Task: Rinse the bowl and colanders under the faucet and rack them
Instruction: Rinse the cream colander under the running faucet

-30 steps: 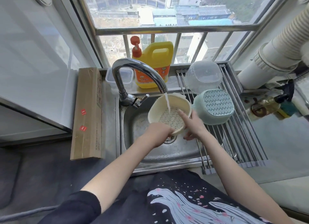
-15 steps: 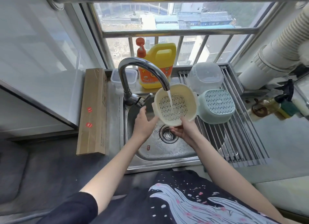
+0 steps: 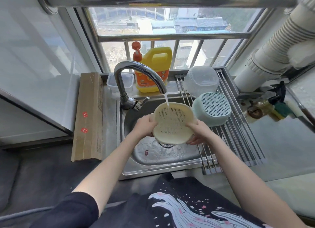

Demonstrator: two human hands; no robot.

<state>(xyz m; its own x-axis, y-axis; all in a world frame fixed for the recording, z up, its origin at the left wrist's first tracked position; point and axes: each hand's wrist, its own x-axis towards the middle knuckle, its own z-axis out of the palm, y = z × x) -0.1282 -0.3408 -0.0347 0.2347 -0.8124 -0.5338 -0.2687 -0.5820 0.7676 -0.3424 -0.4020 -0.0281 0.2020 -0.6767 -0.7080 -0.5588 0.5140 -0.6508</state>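
Note:
I hold a cream colander over the steel sink, its slotted bottom turned up toward me. Water runs from the curved faucet onto its far edge. My left hand grips the colander's left rim and my right hand grips its right rim from below. A pale green colander lies upside down on the roll-up rack, and a clear bowl sits inverted behind it.
A yellow detergent jug and a small clear container stand on the sill behind the faucet. A long cardboard box lies left of the sink. A white ribbed duct and a spray bottle are at the right.
The cream colander has been turned over: its hollow faced me before, now its bottom does. My left hand moved from the sink's left side onto the colander's rim.

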